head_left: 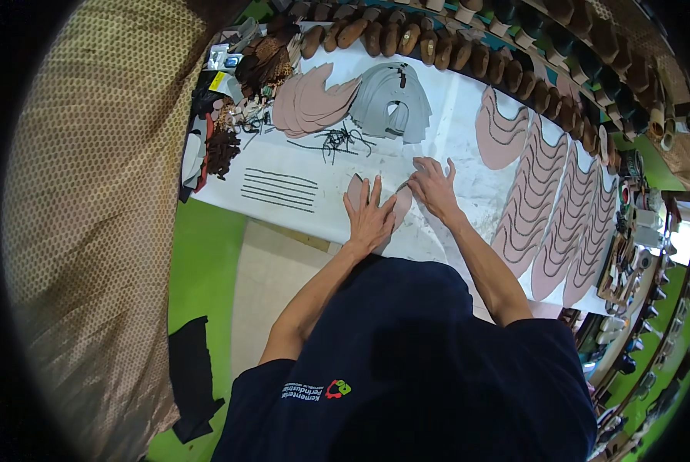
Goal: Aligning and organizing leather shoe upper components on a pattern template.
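Note:
A pink, curved shoe-upper piece (401, 209) lies on the white table in front of me, partly covered by my hands. My left hand (372, 214) rests flat on it with its fingers spread. At the piece's upper right edge, my right hand (435, 191) has its thumb and fingertips closed on a thin dark strip that runs along that edge; much of the strip is hidden. Farther left, several dark strips (279, 189) lie side by side. A tangle of black strips (343, 142) sits beyond them.
Overlapping pink pieces edged with dark strips (526, 192) cover the table's right side. Stacks of pink pieces (310, 104) and grey pieces (383, 88) lie at the back. Brown shoe lasts (429, 50) line the far edge. Scraps (223, 150) crowd the left end.

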